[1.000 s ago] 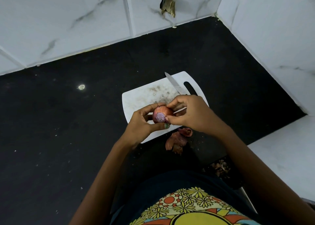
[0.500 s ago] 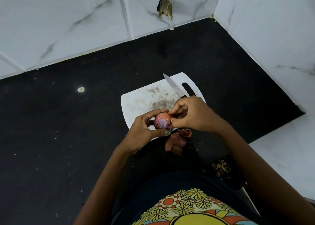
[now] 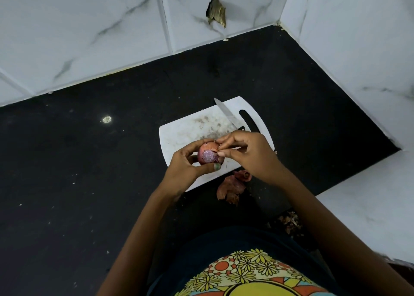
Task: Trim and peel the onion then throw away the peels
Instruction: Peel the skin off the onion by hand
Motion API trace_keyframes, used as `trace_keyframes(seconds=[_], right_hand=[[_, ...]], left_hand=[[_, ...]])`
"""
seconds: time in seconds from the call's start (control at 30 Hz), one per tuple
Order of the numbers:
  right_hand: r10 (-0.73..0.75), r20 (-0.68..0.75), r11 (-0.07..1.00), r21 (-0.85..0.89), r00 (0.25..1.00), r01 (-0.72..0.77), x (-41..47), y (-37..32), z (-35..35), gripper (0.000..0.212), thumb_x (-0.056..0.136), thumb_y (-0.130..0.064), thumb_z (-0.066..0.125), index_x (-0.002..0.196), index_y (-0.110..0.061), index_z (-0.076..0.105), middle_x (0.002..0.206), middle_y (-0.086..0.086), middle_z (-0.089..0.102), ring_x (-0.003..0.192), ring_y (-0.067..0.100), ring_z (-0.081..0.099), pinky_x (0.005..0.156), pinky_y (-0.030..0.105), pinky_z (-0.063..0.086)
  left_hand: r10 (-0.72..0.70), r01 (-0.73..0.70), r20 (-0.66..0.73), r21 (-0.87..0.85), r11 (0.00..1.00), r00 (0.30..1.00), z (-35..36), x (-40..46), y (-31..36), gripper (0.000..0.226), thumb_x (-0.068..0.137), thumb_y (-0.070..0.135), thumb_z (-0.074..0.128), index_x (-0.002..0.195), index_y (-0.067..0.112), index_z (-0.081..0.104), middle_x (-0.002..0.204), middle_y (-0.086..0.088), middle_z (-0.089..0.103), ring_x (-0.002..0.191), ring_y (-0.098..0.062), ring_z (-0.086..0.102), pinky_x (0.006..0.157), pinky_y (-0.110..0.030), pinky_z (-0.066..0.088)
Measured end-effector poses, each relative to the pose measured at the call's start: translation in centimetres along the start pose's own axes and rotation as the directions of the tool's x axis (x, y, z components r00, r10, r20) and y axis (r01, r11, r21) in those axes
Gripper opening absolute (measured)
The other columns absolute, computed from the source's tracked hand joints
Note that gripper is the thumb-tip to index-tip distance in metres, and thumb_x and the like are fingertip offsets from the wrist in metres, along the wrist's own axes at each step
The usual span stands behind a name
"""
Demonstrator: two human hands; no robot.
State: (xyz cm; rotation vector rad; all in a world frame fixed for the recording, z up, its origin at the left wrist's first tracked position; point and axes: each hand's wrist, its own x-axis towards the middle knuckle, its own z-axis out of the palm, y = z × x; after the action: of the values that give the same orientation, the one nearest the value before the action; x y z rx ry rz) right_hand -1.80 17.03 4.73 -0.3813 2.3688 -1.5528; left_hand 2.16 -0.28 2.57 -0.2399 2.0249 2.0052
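Surface [image 3: 78, 172]: dark and speckled, tiled wall behind and to the right.

Left hand [image 3: 186, 168]: curled round the onion from the left, thumb under it, fingers over the top, so the trimmed end faces the camera.

Onion [image 3: 207, 155]: small and reddish, held in the air just above the near edge of the cutting board, between both hands. The cut face shows pale purple rings; dry skin remains on the upper part.

Handling, as a judgement: light and firm, so it takes a steady cupping grip well. The bared flesh is likely moist and slippery, so the hold is safer on the dry-skinned side. The skin is thin, brittle and apt to tear, so it is best taken at a lifted edge by the cut end and drawn along the onion.

Right hand [image 3: 244, 151]: fingertips pressed together, pinching a flap of skin at the top right of the onion.

Cutting board [image 3: 179, 134]: white, stained, lying flat.

Knife [image 3: 226, 114]: resting on the far part of the board, apart from both hands.

Peels [image 3: 231, 187]: a small reddish heap on the surface, just off the near right corner of the board, not yet thrown away.

Step in hand: peeling, seemingly partway.
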Motion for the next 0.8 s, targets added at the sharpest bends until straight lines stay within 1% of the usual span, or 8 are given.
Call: trace_keyframes(seconds=[0.13, 0.27, 0.37, 0.43, 0.5, 0.57, 0.67, 0.8], right_hand=[[0.003, -0.036, 1.0, 0.028, 0.999, -0.002, 0.1, 0.4, 0.6, 0.007, 0.086, -0.01, 0.064, 0.085, -0.017, 0.063, 0.089, -0.004, 0.067, 0.09, 0.01, 0.066, 0.075, 0.024, 0.057], [0.188, -0.13, 0.961, 0.231, 0.973, -0.155, 0.4, 1.0, 0.9, 0.003, 0.088, -0.003, 0.059, 0.089, -0.004, 0.061, 0.082, 0.003, 0.067, 0.077, 0.013, 0.068, 0.065, 0.025, 0.059], [0.311, -0.158, 0.911, 0.332, 0.937, -0.246, 0.5, 1.7, 1.5, 0.005, 0.088, -0.001, 0.058, 0.085, -0.004, 0.06, 0.081, 0.005, 0.064, 0.071, 0.014, 0.067, 0.062, 0.026, 0.059], [0.338, -0.207, 0.931, 0.22, 0.918, -0.293, 0.7, 2.5, 1.8, 0.003, 0.087, -0.003, 0.061, 0.084, -0.005, 0.06, 0.079, 0.003, 0.063, 0.072, 0.014, 0.066, 0.064, 0.027, 0.059], [0.354, -0.255, 0.935, 0.126, 0.9, -0.332, 0.7, 3.3, 1.9, 0.002, 0.087, -0.002, 0.06, 0.088, -0.002, 0.059, 0.078, 0.006, 0.063, 0.062, 0.01, 0.066, 0.059, 0.025, 0.058], [0.336, -0.304, 0.939, 0.03, 0.891, -0.344, 0.6, 4.1, 1.8, 0.006, 0.088, 0.001, 0.056, 0.088, -0.004, 0.058, 0.081, 0.009, 0.066, 0.058, 0.013, 0.068, 0.061, 0.031, 0.06], [0.258, -0.295, 0.952, -0.086, 0.92, -0.294, 0.5, 4.3, 1.4, 0.007, 0.085, -0.001, 0.061, 0.086, -0.007, 0.065, 0.081, 0.004, 0.068, 0.069, 0.017, 0.069, 0.073, 0.035, 0.058], [0.163, -0.244, 0.944, -0.243, 0.956, -0.222, 0.9, 3.1, 1.1, 0.015, 0.089, -0.016, 0.06, 0.091, -0.003, 0.068, 0.096, 0.008, 0.066, 0.087, 0.018, 0.062, 0.073, 0.02, 0.043]], left_hand=[[-0.001, 0.001, 0.018, -0.015, 1.0, 1.0, -0.3, 0.0, 0.0, 0.054, 0.067, 0.002, 0.081, 0.112, 0.025, 0.065, 0.115, 0.005, 0.065, 0.103, -0.02, 0.063, 0.082, -0.025, 0.055], [0.001, 0.001, 0.032, -0.067, 0.998, 0.999, -0.3, -0.2, -0.2, 0.057, 0.066, -0.001, 0.08, 0.114, 0.024, 0.065, 0.121, 0.001, 0.063, 0.107, -0.021, 0.063, 0.083, -0.026, 0.055], [-0.001, 0.008, 0.057, -0.114, 0.993, 0.998, 0.0, -0.4, -0.2, 0.057, 0.066, -0.005, 0.078, 0.114, 0.023, 0.064, 0.121, 0.002, 0.063, 0.108, -0.019, 0.062, 0.087, -0.029, 0.055], [-0.004, 0.015, 0.078, -0.148, 0.989, 0.997, 0.3, -0.6, -0.2, 0.058, 0.067, -0.008, 0.076, 0.113, 0.025, 0.064, 0.118, 0.004, 0.064, 0.107, -0.017, 0.062, 0.087, -0.029, 0.054], [-0.018, 0.038, 0.089, -0.231, 0.972, 0.996, 0.6, -0.8, -0.3, 0.059, 0.066, -0.009, 0.074, 0.113, 0.026, 0.064, 0.114, 0.005, 0.066, 0.105, -0.015, 0.063, 0.084, -0.026, 0.054], [-0.046, 0.074, 0.092, -0.32, 0.945, 0.995, 0.6, -0.9, -0.3, 0.062, 0.061, -0.007, 0.076, 0.112, 0.026, 0.064, 0.111, 0.006, 0.068, 0.103, -0.014, 0.064, 0.083, -0.025, 0.055], [-0.08, 0.104, 0.079, -0.372, 0.922, 0.994, 0.3, -0.9, -0.4, 0.061, 0.06, -0.006, 0.074, 0.113, 0.022, 0.063, 0.105, 0.007, 0.07, 0.101, -0.016, 0.065, 0.089, -0.031, 0.055], [-0.127, 0.131, 0.038, -0.417, 0.899, 0.991, 0.3, -0.7, -0.4, 0.056, 0.066, -0.009, 0.072, 0.115, 0.017, 0.061, 0.109, -0.002, 0.064, 0.105, -0.025, 0.063, 0.093, -0.039, 0.053]])
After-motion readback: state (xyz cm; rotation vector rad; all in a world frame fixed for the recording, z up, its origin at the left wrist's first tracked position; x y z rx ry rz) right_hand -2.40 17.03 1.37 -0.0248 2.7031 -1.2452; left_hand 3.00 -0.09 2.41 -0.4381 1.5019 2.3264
